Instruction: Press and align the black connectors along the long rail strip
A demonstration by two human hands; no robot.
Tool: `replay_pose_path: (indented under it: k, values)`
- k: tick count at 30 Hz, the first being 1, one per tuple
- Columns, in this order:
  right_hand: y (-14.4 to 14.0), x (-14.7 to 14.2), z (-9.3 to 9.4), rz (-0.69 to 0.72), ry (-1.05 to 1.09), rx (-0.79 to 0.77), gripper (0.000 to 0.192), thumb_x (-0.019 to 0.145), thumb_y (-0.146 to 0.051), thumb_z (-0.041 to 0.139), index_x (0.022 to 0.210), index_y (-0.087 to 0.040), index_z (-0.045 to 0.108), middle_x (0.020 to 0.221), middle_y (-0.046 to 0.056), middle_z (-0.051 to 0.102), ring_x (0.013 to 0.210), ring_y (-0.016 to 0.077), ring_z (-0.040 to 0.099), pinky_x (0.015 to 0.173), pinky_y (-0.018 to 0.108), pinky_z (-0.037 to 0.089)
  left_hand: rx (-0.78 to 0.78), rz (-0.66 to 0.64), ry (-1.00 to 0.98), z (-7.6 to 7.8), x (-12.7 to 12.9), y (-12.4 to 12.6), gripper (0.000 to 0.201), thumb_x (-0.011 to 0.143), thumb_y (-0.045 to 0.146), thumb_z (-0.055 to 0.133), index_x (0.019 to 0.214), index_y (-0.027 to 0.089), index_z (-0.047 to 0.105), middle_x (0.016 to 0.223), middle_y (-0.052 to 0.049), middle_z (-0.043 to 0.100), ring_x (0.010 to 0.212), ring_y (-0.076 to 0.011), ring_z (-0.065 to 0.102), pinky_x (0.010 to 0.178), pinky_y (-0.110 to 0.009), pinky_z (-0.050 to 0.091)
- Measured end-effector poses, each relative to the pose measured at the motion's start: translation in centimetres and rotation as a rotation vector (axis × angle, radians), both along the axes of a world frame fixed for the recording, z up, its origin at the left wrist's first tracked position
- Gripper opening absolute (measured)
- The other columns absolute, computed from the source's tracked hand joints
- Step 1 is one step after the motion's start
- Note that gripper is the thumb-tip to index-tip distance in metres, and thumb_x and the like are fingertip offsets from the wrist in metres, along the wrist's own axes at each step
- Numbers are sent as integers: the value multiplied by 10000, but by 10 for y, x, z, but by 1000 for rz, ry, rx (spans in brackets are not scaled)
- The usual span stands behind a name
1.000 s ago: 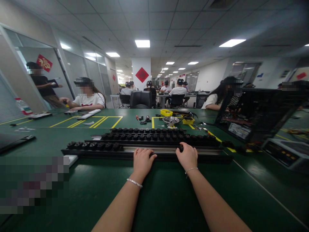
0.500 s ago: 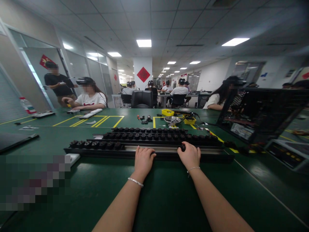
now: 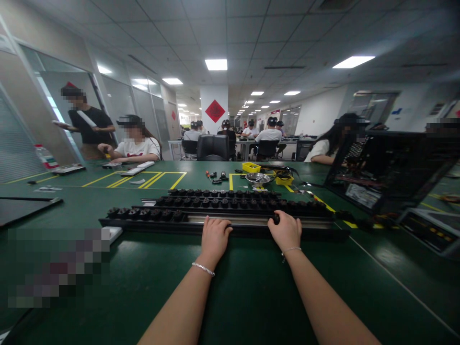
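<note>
A long black keyboard frame lies across the green table in front of me, with rows of black keycaps and a bare metal strip along its near row. My left hand rests on the near edge of the frame with curled fingers. My right hand presses a single black keycap at the right part of the bare strip. Both wrists wear thin bracelets.
An open computer case stands at the right. Yellow bins and a metal bowl sit beyond the keyboard. A dark flat panel lies at the left. Other people sit and stand at the far tables.
My hands have hardly moved on the keyboard; the view shifted slightly. The standing person at the far left has stepped to the right.
</note>
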State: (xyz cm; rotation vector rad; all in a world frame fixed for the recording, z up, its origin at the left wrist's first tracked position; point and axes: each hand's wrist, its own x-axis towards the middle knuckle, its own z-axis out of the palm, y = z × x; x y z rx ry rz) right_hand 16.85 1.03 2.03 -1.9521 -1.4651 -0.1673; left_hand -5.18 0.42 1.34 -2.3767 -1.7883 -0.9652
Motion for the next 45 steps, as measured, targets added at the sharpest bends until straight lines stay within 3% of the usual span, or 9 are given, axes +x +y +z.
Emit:
replay_pose_path:
  k: [8, 29, 45]
  values:
    - [-1, 1, 0, -27, -10, -16, 366, 767, -317, 443, 1077, -188, 588, 1053, 81, 646, 1101, 239, 496, 1043, 455, 174, 19, 24, -1, -3, 0, -1, 170, 859, 335, 508, 942, 312, 655, 992, 20, 686, 1003, -195, 551, 1121, -475, 116]
    - [-3, 8, 2, -41, 8, -24, 359, 770, -310, 424, 1066, -192, 589, 1042, 75, 644, 1088, 234, 494, 1029, 447, 192, 41, 33, 10, -3, 0, 0, 155, 852, 330, 526, 926, 305, 660, 958, 27, 692, 979, -190, 559, 1109, -473, 171]
    - [-3, 10, 5, -51, -43, -52, 379, 762, -295, 437, 1086, -177, 595, 1010, 97, 656, 1012, 246, 545, 898, 385, 341, 53, 12, -25, -3, -2, -2, 184, 849, 353, 518, 967, 311, 653, 996, 20, 666, 1042, -185, 522, 1119, -467, 174]
